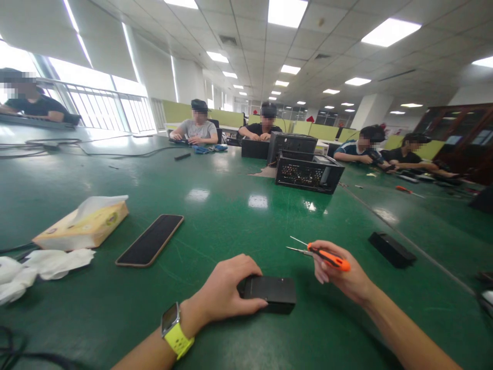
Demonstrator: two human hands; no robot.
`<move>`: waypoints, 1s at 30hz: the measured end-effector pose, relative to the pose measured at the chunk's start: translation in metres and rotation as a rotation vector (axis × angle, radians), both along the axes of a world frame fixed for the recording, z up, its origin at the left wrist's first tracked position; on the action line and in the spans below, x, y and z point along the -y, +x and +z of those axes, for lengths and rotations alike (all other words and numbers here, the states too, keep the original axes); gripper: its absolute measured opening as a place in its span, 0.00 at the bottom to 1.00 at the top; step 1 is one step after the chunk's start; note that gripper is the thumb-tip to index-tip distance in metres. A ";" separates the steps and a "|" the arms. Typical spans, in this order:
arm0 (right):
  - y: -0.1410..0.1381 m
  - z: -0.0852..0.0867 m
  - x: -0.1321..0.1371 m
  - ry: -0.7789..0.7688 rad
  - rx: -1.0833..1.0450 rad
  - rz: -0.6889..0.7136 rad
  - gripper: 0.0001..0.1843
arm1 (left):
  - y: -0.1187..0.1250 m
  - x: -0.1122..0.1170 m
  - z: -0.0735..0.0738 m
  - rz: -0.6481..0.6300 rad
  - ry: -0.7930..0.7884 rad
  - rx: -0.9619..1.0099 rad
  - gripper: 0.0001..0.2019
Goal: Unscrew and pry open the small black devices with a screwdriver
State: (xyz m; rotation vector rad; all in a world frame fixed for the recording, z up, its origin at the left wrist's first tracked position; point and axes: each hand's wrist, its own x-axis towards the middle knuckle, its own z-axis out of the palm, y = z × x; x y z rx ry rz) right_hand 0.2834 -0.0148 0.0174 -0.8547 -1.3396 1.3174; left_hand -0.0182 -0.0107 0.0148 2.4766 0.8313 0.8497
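My left hand (231,288), with a yellow-strapped watch (175,329) on its wrist, is closed around the left end of a small black box (271,291). The box rests on the green table, its top facing up. To the right of the box and slightly above the table, my right hand (342,272) grips a screwdriver (329,257) with an orange and black handle. Two thin metal tips point left from this hand. Whether the lower one belongs to a second slim tool, I cannot tell. Neither tip touches the box.
A phone (152,240), a tissue pack (84,223) and crumpled tissues (57,263) lie left. Another black block (392,249) sits right. Black computer cases (304,172) stand farther back. Several people work around the table, with cables (96,151) far left and another screwdriver (404,189) far right.
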 end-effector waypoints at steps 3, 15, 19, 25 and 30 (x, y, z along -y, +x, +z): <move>0.002 0.010 -0.003 0.089 -0.018 -0.139 0.16 | 0.000 0.001 -0.001 0.003 -0.006 0.009 0.18; -0.041 0.093 0.004 0.399 0.225 -0.125 0.31 | -0.001 -0.002 -0.003 0.009 -0.045 0.006 0.19; -0.047 0.077 0.011 0.475 0.287 -0.118 0.31 | -0.002 -0.002 -0.003 -0.006 -0.055 0.010 0.20; -0.055 0.058 0.002 0.540 0.280 -0.167 0.29 | 0.000 -0.001 -0.004 0.005 -0.042 0.007 0.21; -0.054 0.053 -0.003 0.520 0.285 -0.158 0.28 | 0.000 -0.001 -0.006 0.000 -0.034 0.020 0.22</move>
